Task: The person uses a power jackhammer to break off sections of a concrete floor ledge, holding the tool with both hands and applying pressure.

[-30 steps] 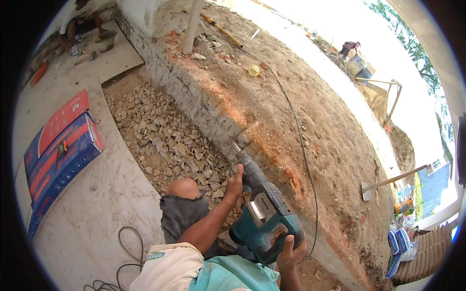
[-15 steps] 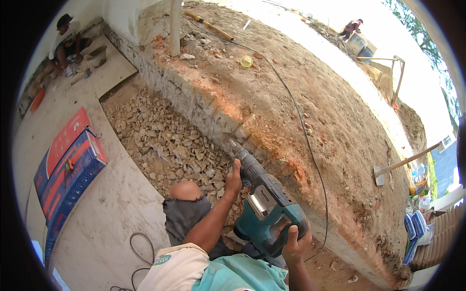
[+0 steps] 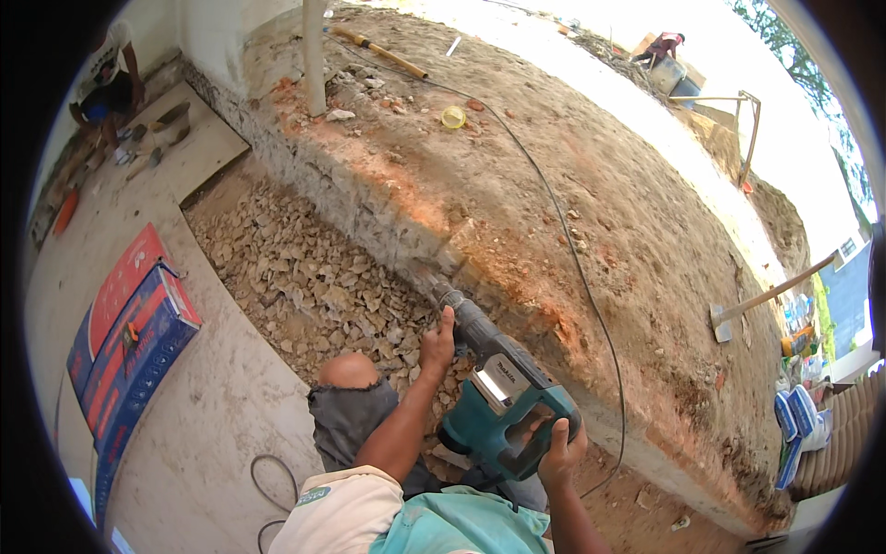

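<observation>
A teal and black demolition hammer (image 3: 503,379) slants across the middle, its nose pointing away and to the left. My left hand (image 3: 437,343) grips it near the front barrel, thumb up; the other fingers are partly hidden. Around the rear handle, my right hand (image 3: 561,451) is closed. The bit end meets the rough, broken face of a low concrete ledge (image 3: 388,242), and its very tip is hard to make out. Broken rubble (image 3: 305,268) fills the strip below the ledge, beside my bent knee (image 3: 349,371).
A dark cable (image 3: 563,217) runs over the dirt bank (image 3: 591,175). Red and blue cardboard (image 3: 134,342) lies on the pale floor (image 3: 235,388) at left. One person (image 3: 109,78) is at far left by a bucket (image 3: 172,123), another (image 3: 664,46) far off. A hoe (image 3: 771,297) lies at right.
The view has shifted slightly. The hammer's nose has moved a little left and down along the ledge face, with both hands still on it. The person at far left has raised their body.
</observation>
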The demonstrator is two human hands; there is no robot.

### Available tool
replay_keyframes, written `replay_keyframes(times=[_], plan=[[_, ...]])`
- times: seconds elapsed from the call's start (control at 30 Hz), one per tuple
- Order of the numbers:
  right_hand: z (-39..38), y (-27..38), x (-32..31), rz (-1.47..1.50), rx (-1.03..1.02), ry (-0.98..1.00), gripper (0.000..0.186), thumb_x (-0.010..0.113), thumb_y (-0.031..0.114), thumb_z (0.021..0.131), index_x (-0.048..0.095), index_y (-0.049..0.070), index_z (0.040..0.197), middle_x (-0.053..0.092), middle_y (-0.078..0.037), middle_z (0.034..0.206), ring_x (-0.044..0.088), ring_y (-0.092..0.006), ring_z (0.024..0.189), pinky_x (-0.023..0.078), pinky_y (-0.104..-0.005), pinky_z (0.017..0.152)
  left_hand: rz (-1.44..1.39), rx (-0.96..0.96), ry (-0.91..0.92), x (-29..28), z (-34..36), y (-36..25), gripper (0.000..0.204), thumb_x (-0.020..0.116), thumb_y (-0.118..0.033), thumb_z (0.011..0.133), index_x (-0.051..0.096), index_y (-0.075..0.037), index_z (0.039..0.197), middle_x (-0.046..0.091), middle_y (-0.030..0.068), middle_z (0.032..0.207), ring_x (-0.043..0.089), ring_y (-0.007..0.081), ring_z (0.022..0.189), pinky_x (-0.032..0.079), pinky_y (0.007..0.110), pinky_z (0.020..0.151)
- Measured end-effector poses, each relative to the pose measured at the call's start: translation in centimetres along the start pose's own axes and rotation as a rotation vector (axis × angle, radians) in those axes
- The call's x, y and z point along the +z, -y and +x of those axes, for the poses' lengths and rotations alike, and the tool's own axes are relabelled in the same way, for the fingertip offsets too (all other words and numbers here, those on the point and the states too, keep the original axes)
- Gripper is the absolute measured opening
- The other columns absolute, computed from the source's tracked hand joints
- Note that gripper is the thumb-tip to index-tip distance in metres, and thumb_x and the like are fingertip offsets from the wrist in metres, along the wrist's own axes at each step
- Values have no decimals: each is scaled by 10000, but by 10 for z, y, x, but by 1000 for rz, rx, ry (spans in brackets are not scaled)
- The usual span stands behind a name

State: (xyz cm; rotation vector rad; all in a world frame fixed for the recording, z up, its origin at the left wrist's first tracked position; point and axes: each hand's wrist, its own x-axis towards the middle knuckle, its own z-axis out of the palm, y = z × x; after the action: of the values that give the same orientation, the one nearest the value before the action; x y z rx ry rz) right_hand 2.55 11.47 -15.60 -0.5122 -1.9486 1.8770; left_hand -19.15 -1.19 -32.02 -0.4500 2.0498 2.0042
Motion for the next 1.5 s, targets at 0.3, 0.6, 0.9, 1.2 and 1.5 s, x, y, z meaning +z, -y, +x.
replay_keyframes(times=[0.3,0.6,0.9,1.2,1.5], plan=[[21,8,35,8,60,85,492,614,427,943,496,-16,1124,621,-97,816,626,-170,655,526,-299,592,-14,-200,-21,-21,25,9,985,289,-859,825,664,52,805,646,171,815,581,296,768,432,426,714],[-6,75,48,-137,-48,96,571,670,432,901,485,-39,1165,645,-121,846,641,-184,667,525,-293,585,-408,-120,154,-35,-29,-33,852,393,-721,919,635,77,1095,644,130,957,587,234,944,452,355,866],[-29,128,74,-284,-183,136,494,707,360,886,485,-35,1083,631,-88,806,618,-146,686,498,-254,617,-830,-73,249,-41,-49,-80,643,391,-688,941,593,-89,823,561,2,685,507,97,559,404,266,480],[10,171,140,-573,-195,290,311,715,232,890,535,-4,983,601,-35,732,575,-97,644,461,-239,585,-1145,-151,381,-57,-31,-105,766,386,-804,852,620,-110,1076,605,75,942,566,172,882,455,368,817],[68,248,205,-743,-199,377,349,669,317,921,602,-22,970,568,-28,645,547,-96,526,433,-240,471,-1132,-72,486,-43,0,-116,714,373,-784,871,593,-139,1083,512,4,792,510,161,751,420,376,735]])
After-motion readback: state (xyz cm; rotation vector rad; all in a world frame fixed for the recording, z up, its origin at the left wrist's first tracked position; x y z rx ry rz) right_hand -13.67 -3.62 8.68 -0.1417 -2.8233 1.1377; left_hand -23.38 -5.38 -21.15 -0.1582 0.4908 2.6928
